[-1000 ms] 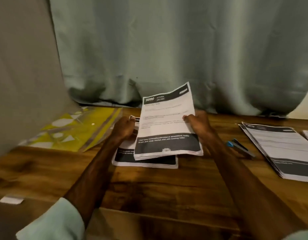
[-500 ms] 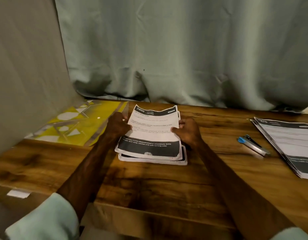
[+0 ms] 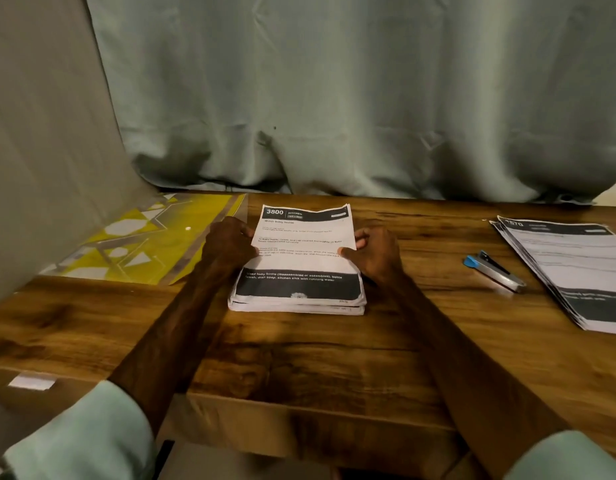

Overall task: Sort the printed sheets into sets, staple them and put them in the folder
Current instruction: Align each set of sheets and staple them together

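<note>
Paper stack (image 3: 296, 261) squared up in the middle of the bench (image 3: 299, 358), one hand on each long edge.
The left hand (image 3: 230, 242) and right hand (image 3: 375, 252) curl their fingers (image 3: 348, 251) round the stack's sides with thumbs on the top sheet, probably to line up the edges so a staple catches every page. The stapler (image 3: 493, 270) lies near the right hand, between this set and a second fanned pile (image 3: 569, 268). The yellow folder (image 3: 143, 244) lies flat at the far left.
</note>
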The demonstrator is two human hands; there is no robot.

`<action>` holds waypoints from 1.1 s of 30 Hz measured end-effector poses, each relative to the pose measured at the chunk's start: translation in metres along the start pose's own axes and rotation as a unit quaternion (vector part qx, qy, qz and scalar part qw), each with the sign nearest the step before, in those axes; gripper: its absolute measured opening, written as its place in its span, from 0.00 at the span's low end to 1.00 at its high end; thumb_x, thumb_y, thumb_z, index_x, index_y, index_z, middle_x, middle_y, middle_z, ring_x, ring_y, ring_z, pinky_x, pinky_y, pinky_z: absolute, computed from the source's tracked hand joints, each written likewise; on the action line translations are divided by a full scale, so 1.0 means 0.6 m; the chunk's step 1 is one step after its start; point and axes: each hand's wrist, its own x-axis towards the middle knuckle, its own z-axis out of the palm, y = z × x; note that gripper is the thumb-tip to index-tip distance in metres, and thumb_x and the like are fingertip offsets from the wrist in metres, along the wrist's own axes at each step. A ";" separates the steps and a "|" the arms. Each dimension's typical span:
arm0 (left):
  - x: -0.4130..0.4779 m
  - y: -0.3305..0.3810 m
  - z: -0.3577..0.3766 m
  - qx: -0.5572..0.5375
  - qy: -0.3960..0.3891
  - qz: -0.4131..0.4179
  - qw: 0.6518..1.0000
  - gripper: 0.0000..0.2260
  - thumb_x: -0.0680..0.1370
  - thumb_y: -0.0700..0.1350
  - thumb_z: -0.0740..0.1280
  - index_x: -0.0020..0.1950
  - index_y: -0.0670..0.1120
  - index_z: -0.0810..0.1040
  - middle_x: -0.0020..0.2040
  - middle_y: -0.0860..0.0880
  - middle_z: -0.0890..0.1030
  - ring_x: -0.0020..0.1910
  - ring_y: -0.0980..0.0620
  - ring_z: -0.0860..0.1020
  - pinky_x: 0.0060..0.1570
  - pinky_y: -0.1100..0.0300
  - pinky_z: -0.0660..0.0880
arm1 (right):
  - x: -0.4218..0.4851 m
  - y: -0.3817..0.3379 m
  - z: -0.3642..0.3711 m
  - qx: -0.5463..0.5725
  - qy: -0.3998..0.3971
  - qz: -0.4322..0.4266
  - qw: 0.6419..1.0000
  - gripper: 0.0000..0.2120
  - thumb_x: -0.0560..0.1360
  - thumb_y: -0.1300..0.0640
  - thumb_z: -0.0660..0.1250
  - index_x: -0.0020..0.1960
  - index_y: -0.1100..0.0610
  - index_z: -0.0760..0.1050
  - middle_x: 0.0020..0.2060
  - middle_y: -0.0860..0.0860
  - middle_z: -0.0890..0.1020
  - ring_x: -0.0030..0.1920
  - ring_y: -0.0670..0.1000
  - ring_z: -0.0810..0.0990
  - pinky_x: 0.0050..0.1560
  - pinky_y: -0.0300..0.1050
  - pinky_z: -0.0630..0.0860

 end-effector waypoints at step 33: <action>-0.225 0.384 0.242 -0.032 -0.127 0.283 0.950 0.07 0.76 0.38 0.69 0.47 0.51 0.78 0.44 0.53 0.79 0.45 0.53 0.78 0.45 0.55 0.80 | -0.093 0.200 -0.309 -0.188 0.044 0.081 0.978 0.06 0.75 0.54 0.73 0.50 0.52 0.78 0.44 0.51 0.81 0.44 0.49 0.80 0.44 0.51 0.82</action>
